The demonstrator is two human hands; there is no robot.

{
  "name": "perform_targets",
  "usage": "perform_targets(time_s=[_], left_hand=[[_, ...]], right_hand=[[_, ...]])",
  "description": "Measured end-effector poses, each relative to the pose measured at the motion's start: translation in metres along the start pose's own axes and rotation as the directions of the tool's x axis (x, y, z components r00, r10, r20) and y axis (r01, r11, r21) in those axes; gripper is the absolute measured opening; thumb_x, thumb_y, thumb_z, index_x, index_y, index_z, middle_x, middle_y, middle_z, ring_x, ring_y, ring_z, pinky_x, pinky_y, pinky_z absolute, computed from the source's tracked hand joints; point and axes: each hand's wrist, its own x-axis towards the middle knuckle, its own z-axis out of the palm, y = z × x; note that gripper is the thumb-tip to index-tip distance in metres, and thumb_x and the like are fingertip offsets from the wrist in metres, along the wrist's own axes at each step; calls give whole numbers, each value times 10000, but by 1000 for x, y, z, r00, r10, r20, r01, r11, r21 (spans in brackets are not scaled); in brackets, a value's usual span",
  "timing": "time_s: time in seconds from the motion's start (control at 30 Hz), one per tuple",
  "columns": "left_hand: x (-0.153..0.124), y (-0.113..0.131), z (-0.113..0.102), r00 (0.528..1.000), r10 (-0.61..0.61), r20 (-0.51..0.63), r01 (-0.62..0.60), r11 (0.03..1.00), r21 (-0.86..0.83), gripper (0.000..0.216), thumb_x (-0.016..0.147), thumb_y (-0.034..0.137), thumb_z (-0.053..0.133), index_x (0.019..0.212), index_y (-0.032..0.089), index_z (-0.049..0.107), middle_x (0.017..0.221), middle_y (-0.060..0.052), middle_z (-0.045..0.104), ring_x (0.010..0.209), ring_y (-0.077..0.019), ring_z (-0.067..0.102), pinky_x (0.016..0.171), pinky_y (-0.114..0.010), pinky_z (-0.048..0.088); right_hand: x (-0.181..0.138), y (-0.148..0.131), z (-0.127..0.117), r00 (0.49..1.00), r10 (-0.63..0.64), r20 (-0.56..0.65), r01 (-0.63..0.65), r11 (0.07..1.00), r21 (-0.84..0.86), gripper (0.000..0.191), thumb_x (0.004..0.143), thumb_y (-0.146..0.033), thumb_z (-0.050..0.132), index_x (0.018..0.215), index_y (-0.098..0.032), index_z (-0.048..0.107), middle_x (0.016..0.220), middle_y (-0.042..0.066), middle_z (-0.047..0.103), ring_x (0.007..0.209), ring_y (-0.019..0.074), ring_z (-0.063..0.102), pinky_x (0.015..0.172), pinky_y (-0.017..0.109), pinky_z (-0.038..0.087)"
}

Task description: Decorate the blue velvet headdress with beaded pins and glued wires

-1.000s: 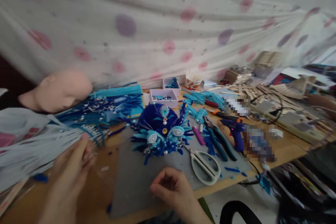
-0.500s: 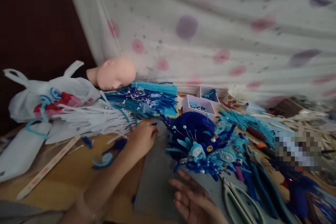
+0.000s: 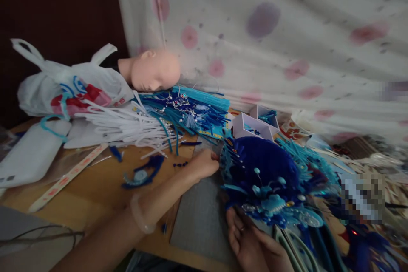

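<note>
1. A spotted white curtain [image 3: 270, 42] hangs behind the wooden counter [image 3: 86, 195].
2. A white plastic bag [image 3: 70, 89] lies at the counter's far left, knotted handles up; its contents are hidden.
3. The dark blue headpiece [image 3: 267, 174], studded with pearl pins and turquoise ornaments, sits on a grey mat [image 3: 200, 216] right of centre.
4. A mannequin head [image 3: 153, 70] rests on its side beside the bag.
5. The left hand [image 3: 204, 163] touches the headpiece's left edge, fingers curled; whether it grips, I cannot tell.
6. The right hand [image 3: 251, 242] lies beneath the front rim, fingers loosely spread.
7. Two small lilac boxes [image 3: 255, 123] behind the headpiece hold blue beads and trimmings.
</note>
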Motion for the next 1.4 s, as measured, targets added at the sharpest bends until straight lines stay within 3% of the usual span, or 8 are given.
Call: perform_targets(time_s=[0.17,0.33,0.53,0.77,0.83,0.9,1.07,1.4], left_hand=[[-3,7,16,999,-29,35,36,970,-241,295,978,370,637,1180,155,641,1100,-70,693,886,-188,693,766,-376,604],[-9,8,30,996,70,57,-38,900,-434,249,987,365,625,1100,146,656,992,-42,696,786,-154,678,699,-327,593],[-19,21,45,976,216,24,-180,869,-461,197,1012,307,583,943,138,656,866,-9,681,755,-141,671,720,-322,585],[-13,29,14,934,354,46,-352,935,-34,206,1009,107,487,952,111,685,963,-69,740,867,-185,724,844,-397,597],[-6,24,-1,912,410,-27,-399,899,182,175,982,93,538,1077,124,682,1189,-104,704,1152,-237,657,1028,-479,517],[2,17,-11,885,464,-37,-417,826,380,234,954,123,614,1183,144,657,1359,-119,621,1325,-286,544,1114,-548,438],[18,6,-9,866,493,86,-394,567,723,324,919,268,713,1222,169,651,1388,-110,598,1274,-309,575,1053,-569,489],[7,10,2,869,446,215,-324,182,928,296,967,332,656,1211,165,648,1244,-95,671,1083,-246,675,920,-472,580]], right_hand=[[-5,5,-7,999,11,47,-10,1000,-21,285,796,-290,824,1079,-273,793,1250,72,742,1002,150,708,811,249,562],[4,4,-16,998,-44,36,44,999,-8,255,817,-362,836,1066,-335,788,1354,27,703,1131,151,681,942,304,543],[17,-6,12,958,-261,-119,272,958,91,460,686,-361,942,1102,-262,774,1257,50,752,1162,173,691,959,327,556],[25,-21,23,856,-454,-249,512,813,278,438,571,-261,1000,948,-270,777,1003,-71,817,994,111,742,834,228,598],[25,-27,25,836,-478,-270,546,777,312,417,581,-260,993,936,-255,775,996,-74,819,980,100,750,834,205,604],[25,-33,28,835,-474,-281,548,768,332,398,581,-260,990,914,-238,773,972,-71,822,961,99,761,833,195,615],[22,-37,36,831,-468,-301,553,759,344,376,584,-264,984,897,-223,780,945,-71,829,916,94,779,832,173,631],[21,-35,51,859,-391,-331,504,761,408,62,842,-257,831,849,-212,788,897,-30,832,819,127,798,714,201,663]])
